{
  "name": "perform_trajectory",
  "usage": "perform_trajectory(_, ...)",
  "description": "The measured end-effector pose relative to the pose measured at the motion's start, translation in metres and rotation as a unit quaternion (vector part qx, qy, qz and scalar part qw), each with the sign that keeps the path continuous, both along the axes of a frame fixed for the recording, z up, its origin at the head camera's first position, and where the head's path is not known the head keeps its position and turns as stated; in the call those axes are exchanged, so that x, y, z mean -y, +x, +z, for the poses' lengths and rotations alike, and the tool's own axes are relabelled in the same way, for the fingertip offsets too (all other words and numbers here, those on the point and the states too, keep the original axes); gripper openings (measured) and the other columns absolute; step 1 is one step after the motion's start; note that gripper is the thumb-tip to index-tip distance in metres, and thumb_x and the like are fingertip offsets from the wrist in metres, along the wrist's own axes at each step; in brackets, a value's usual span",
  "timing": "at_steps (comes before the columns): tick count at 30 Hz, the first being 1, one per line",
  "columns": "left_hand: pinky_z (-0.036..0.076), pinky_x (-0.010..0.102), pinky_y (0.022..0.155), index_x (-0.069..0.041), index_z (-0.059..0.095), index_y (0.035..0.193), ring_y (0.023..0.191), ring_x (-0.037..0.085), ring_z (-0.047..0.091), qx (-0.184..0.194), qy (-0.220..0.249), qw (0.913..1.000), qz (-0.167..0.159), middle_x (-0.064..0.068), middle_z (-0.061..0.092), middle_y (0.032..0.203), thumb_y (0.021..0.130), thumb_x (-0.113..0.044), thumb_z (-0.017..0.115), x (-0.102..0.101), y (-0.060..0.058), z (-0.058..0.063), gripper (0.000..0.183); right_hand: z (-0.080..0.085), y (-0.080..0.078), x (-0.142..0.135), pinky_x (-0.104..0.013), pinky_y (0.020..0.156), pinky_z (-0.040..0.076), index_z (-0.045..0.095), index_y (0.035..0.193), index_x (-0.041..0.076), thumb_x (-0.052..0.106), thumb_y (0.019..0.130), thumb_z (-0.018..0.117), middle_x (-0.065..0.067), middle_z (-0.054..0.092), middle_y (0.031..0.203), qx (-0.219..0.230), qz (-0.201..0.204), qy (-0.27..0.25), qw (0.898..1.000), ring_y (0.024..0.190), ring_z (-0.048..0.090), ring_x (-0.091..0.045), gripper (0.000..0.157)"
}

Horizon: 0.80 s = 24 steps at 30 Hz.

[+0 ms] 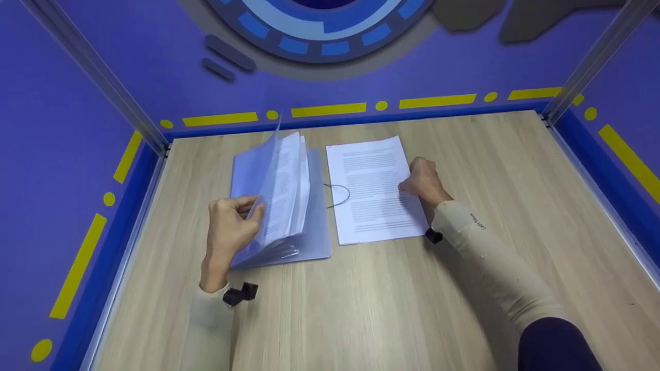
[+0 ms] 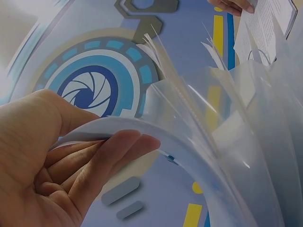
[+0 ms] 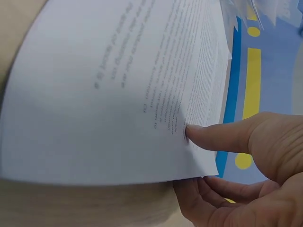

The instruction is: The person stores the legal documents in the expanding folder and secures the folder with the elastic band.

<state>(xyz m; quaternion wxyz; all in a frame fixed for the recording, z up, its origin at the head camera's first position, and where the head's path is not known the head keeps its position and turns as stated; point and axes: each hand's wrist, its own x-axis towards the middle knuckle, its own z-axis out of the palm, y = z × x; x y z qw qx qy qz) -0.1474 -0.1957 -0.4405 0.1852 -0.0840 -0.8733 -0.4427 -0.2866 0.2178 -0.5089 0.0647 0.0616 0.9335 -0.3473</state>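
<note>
A translucent bluish folder (image 1: pixel 317 242) lies on the left with several clear sleeves raised, printed sheets (image 1: pixel 286 180) showing inside them. My left hand (image 1: pixel 232 224) pinches the edge of the raised sleeves between thumb and fingers. The left wrist view shows that gripped edge bending in a curve (image 2: pixel 128 125). Right of the folder lies a printed paper (image 1: pixel 376 185), perhaps several sheets. My right hand (image 1: pixel 425 180) pinches its right edge, thumb (image 3: pixel 208 137) on the printed face and fingers underneath. A thin dark curved loop (image 1: pixel 349 195) overlaps the paper's left edge.
Everything lies on a light wooden tabletop (image 1: pixel 330 314). Blue panels (image 1: pixel 438 67) with yellow marks rise behind it and at both sides, joined by metal posts (image 1: pixel 593 56) at the corners. Small black devices (image 1: pixel 241 293) sit at the wrists.
</note>
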Motion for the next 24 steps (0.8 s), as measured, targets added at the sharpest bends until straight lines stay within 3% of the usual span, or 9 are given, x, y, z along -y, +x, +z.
perform_trajectory(3, 0.058, 0.014, 0.070, 0.010, 0.081, 0.103, 0.083, 0.032, 0.081, 0.000, -0.003, 1.0000, 0.000, 0.024, 0.080, 0.097, 0.089, 0.002, 0.077, 0.000, 0.001, -0.001, 0.017, 0.000, -0.001, -0.005, -0.042, 0.082, 0.054, 0.060, 0.119, -0.015, -0.003, 0.080, 0.083, -0.028, 0.064, 0.114, 0.012, 0.004, -0.013, 1.000, 0.092, 0.059, -0.031, 0.046)
perform_trajectory(8, 0.066, 0.044, 0.072, 0.010, 0.081, 0.103, 0.081, 0.034, 0.081, -0.011, -0.005, 0.9999, -0.003, 0.024, 0.080, 0.096, 0.089, 0.003, 0.078, 0.002, 0.000, -0.002, 0.017, 0.000, -0.006, -0.013, -0.046, 0.091, 0.058, 0.061, 0.131, -0.015, 0.008, 0.090, 0.078, -0.030, 0.065, 0.125, 0.043, 0.000, -0.037, 0.998, 0.100, 0.065, -0.033, 0.049)
perform_trajectory(10, 0.066, 0.050, 0.072, 0.011, 0.081, 0.103, 0.080, 0.036, 0.081, -0.016, -0.004, 0.9999, -0.003, 0.025, 0.080, 0.095, 0.088, 0.003, 0.077, 0.002, 0.000, -0.002, 0.017, 0.000, -0.008, -0.015, -0.046, 0.094, 0.058, 0.061, 0.133, -0.014, 0.010, 0.094, 0.074, -0.030, 0.065, 0.129, 0.055, -0.007, -0.048, 0.997, 0.103, 0.066, -0.033, 0.048)
perform_trajectory(15, 0.066, 0.053, 0.072, 0.012, 0.080, 0.103, 0.081, 0.038, 0.081, -0.017, -0.006, 0.9998, -0.004, 0.027, 0.079, 0.097, 0.088, 0.004, 0.077, 0.003, -0.001, -0.002, 0.018, -0.002, -0.010, -0.019, -0.047, 0.096, 0.058, 0.063, 0.135, -0.013, 0.008, 0.098, 0.066, -0.030, 0.065, 0.132, 0.068, -0.014, -0.067, 0.995, 0.106, 0.068, -0.033, 0.043)
perform_trajectory(20, 0.066, 0.051, 0.073, 0.011, 0.081, 0.103, 0.082, 0.036, 0.081, -0.013, -0.006, 0.9999, -0.003, 0.026, 0.080, 0.097, 0.089, 0.003, 0.077, 0.002, 0.000, -0.002, 0.017, -0.004, -0.012, -0.024, -0.036, 0.082, 0.057, 0.068, 0.127, -0.010, 0.005, 0.097, 0.066, -0.023, 0.068, 0.118, 0.067, -0.014, -0.081, 0.994, 0.095, 0.068, -0.026, 0.034)
perform_trajectory(24, 0.066, 0.049, 0.072, 0.011, 0.081, 0.103, 0.082, 0.034, 0.081, -0.014, -0.004, 0.9999, -0.003, 0.025, 0.080, 0.097, 0.089, 0.003, 0.078, 0.002, 0.000, -0.001, 0.017, -0.004, -0.014, -0.033, -0.030, 0.074, 0.057, 0.070, 0.122, -0.005, 0.004, 0.096, 0.070, -0.017, 0.069, 0.112, 0.097, -0.017, -0.118, 0.988, 0.088, 0.068, -0.020, 0.028)
